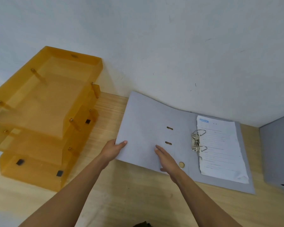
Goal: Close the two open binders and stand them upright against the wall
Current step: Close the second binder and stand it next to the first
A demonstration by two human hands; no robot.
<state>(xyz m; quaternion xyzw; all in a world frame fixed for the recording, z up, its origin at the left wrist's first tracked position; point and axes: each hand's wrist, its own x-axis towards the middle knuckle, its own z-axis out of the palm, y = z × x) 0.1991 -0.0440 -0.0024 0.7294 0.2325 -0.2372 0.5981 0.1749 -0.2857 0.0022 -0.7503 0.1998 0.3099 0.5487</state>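
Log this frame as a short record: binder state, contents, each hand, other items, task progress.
binder: open, lying flat on the desk, far edge at the wall
contents: papers on the ring mechanism, right half
left hand: gripping the left cover's outer edge, thumb on top
right hand: flat on the left cover, fingers extended
second binder: grey, at the right edge, partly out of view
trays: orange, three tiers, left of the binder
progress: open binder not yet closed or stood up
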